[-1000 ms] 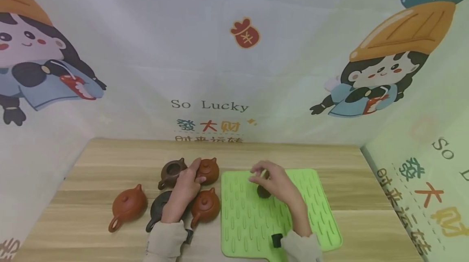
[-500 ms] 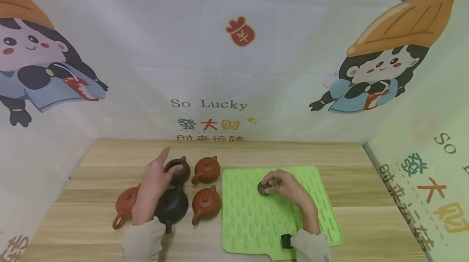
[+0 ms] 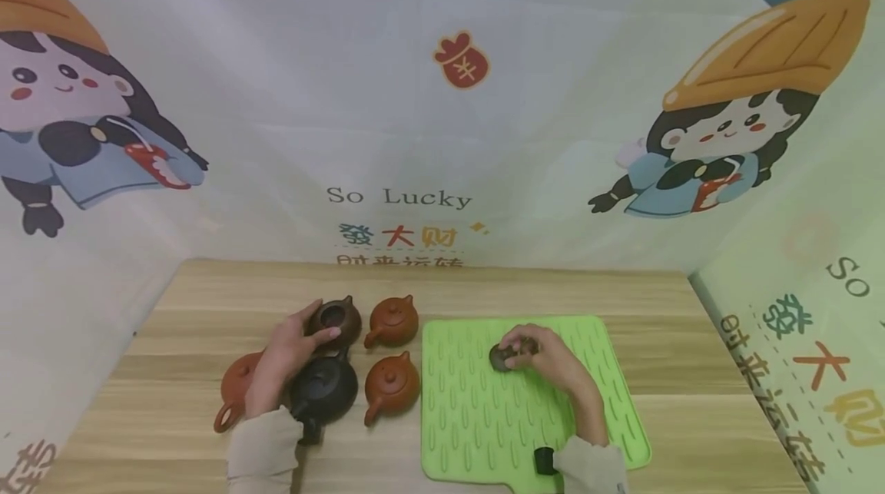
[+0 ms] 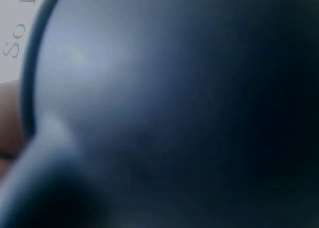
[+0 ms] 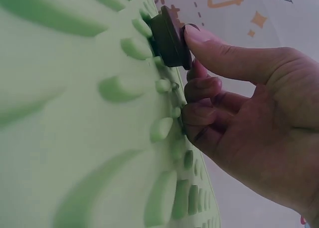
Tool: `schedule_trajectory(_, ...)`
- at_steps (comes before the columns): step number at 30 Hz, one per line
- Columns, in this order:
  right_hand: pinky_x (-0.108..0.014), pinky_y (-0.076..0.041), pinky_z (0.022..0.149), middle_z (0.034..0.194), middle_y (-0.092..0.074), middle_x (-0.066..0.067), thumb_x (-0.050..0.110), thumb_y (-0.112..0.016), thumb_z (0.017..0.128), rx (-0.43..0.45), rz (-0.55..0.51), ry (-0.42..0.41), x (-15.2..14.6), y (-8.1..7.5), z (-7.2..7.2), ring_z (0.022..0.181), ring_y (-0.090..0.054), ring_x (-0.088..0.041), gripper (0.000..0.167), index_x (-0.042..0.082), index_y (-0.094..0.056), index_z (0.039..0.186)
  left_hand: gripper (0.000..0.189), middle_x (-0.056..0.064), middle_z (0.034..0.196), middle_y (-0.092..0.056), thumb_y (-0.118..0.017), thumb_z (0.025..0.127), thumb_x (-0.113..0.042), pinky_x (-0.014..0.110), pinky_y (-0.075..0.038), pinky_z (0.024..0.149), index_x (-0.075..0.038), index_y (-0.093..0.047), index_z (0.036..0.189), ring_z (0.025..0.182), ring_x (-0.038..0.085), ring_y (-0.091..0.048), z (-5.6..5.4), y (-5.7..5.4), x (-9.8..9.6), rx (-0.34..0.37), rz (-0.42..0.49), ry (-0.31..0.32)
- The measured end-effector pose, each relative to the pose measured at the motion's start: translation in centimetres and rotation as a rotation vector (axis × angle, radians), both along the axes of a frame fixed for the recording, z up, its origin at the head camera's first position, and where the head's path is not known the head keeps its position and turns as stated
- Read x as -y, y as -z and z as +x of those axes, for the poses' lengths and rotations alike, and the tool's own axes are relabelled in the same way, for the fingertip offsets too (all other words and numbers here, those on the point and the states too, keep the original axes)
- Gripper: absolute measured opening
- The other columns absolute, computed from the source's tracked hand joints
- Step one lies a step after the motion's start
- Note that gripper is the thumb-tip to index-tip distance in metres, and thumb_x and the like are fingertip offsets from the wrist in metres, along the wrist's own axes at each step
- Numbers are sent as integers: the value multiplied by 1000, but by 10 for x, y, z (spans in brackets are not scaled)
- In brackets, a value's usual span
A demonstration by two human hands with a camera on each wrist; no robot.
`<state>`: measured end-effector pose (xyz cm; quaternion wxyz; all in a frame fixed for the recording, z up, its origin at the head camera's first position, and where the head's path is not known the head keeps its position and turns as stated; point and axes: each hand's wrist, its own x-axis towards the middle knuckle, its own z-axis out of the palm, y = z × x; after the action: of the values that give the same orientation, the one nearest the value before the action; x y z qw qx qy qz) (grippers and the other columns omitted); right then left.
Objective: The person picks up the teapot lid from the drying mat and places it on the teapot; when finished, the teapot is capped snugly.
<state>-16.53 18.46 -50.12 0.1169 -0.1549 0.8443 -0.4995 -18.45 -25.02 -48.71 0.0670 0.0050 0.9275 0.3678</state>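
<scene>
My left hand [image 3: 286,346] grips the dark brown teapot [image 3: 346,329], its fingers at the left side and the thumb by the lidless opening. The teapot stands upright on the table. My right hand [image 3: 549,359] pinches a small dark teapot lid [image 3: 501,359] by its knob over the green mat [image 3: 456,402]. In the right wrist view the lid [image 5: 169,38] is tilted on edge, close to the mat's raised ridges, with thumb and fingertips at its knob. A blurred dark surface [image 4: 149,88] fills most of the left wrist view.
A black teapot [image 3: 325,388] sits just in front of the brown one, close to the left forearm. Two reddish teapots, one behind [image 3: 394,321] and one nearer [image 3: 392,384], stand beside the mat. Another reddish teapot [image 3: 238,382] is partly hidden by the left arm.
My left hand has left the back reddish teapot, moved left and taken hold of the brown teapot. The right hand has lowered slightly with the lid, which is now tipped differently.
</scene>
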Motion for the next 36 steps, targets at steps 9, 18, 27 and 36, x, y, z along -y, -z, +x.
schedule_trajectory(9,-27,-46,79,93,-58,-6,-3,-83,92,-48,21,30,1,-3,1,86,-52,-16,15,0,-77,105,77,40,149,-58,-82,100,-41,65,-50,112,0,-54,159,138,60,-56,-22,53,21,-101,13,-33)
schedule_trajectory(18,-23,-48,75,87,-59,-8,-3,-88,86,-177,-31,-44,27,-10,3,81,-51,-6,18,0,-78,101,88,37,153,-56,-82,98,-50,70,-46,115,-1,-49,163,142,59,-55,-44,97,45,-91,6,-6)
schedule_trajectory(27,-24,-49,76,85,-61,-4,1,-89,86,-154,-79,-43,52,-16,2,80,-54,-8,18,2,-79,101,78,39,150,-58,-82,100,-39,69,-48,113,2,-52,160,139,59,-57,-24,58,24,-73,-8,-30)
schedule_trajectory(36,-24,-47,75,82,-61,2,2,-90,86,-47,-158,-40,95,-19,-6,79,-57,-12,18,0,-77,99,85,37,151,-58,-84,97,-47,70,-49,112,-4,-52,162,140,58,-57,-46,97,42,-64,-7,-22)
